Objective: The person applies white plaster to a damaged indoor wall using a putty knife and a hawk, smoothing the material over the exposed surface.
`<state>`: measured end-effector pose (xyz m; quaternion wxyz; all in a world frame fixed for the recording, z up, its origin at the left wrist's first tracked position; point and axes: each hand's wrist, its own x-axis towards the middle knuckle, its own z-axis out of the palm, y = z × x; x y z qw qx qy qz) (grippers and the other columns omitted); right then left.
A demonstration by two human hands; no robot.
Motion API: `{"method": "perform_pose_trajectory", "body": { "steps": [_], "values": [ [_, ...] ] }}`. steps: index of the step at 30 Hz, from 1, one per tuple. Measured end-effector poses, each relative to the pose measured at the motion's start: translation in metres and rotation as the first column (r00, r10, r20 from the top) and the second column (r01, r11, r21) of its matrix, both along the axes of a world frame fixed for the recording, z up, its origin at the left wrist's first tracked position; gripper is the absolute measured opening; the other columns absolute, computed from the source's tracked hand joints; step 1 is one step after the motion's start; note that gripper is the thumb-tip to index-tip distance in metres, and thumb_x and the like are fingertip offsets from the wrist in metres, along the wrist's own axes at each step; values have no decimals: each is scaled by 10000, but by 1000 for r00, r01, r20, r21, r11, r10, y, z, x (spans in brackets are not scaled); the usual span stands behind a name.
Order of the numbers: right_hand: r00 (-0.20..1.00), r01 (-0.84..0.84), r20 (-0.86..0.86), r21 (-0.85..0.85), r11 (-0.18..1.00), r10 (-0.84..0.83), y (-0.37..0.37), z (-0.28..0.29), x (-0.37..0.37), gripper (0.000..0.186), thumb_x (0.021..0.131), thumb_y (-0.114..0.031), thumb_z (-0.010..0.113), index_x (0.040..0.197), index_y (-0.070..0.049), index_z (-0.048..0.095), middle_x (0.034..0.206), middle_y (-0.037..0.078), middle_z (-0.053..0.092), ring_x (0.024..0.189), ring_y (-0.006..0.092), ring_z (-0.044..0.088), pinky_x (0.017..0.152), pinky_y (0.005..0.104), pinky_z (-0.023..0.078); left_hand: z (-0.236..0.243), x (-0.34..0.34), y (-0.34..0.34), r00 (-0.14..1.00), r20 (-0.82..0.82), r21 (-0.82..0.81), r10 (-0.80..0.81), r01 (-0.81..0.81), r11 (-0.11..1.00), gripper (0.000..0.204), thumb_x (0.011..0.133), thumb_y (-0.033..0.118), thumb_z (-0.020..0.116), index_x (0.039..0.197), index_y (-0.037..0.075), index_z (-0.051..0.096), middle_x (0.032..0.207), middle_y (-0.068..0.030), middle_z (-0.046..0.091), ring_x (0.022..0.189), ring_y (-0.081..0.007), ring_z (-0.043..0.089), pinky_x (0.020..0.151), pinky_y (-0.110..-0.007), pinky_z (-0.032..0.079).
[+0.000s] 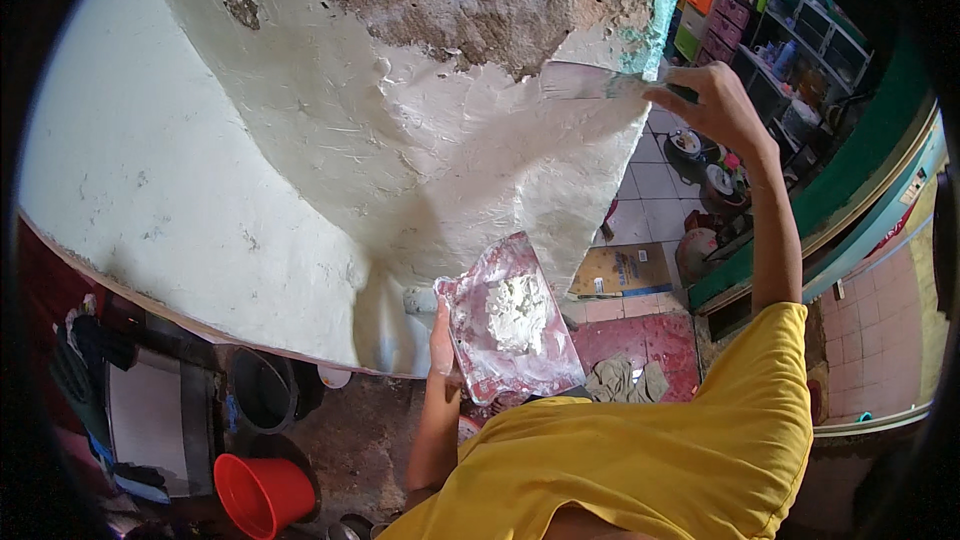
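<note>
White paste [517,312] on board [472,345], blade [585,81], gripping hands [716,105]

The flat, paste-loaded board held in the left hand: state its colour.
Dull red, smeared with white; the flat board shows best in the head view.

Paste [517,312] on board [513,258], bkt [262,495] L, cloth [612,380] R.
</note>
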<state>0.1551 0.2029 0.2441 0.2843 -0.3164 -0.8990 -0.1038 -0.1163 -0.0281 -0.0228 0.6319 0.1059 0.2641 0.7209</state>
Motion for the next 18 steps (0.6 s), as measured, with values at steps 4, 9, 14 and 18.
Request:
{"method": "perform_pose_trajectory", "body": {
  "steps": [4,9,14,18],
  "values": [
    [996,71,-48,-54,996,-73,-2,9,26,293,817,-300,659,856,-9,666,650,184,583,523,304,522,541,364,429,3,4,-4,998,59,-2,25,-25,1000,541,973,429,313,1299,9,414,1252,-138,512,1119,-254,516,969,-407,409],
    [974,173,-136,-55,983,-179,-27,10,59,247,824,-237,652,865,6,660,659,153,596,537,213,549,550,339,441,-26,-3,-6,999,27,40,43,-44,998,517,978,403,316,1294,6,417,1246,-142,515,1106,-261,528,969,-402,414],
    [997,-61,-48,2,998,61,-30,0,17,251,819,-232,661,819,18,637,613,172,555,476,286,473,498,337,405,-10,-2,-4,998,62,26,5,-6,1000,506,980,392,313,1288,5,422,1239,-140,521,1102,-263,531,965,-401,416],
    [997,81,-11,40,996,-81,-23,12,7,254,813,-283,666,833,-30,678,631,154,594,521,274,561,527,359,443,1,0,-1,1000,2,42,14,-14,999,520,979,401,306,1288,-1,420,1240,-140,521,1103,-265,530,968,-404,413]
  ]
}}
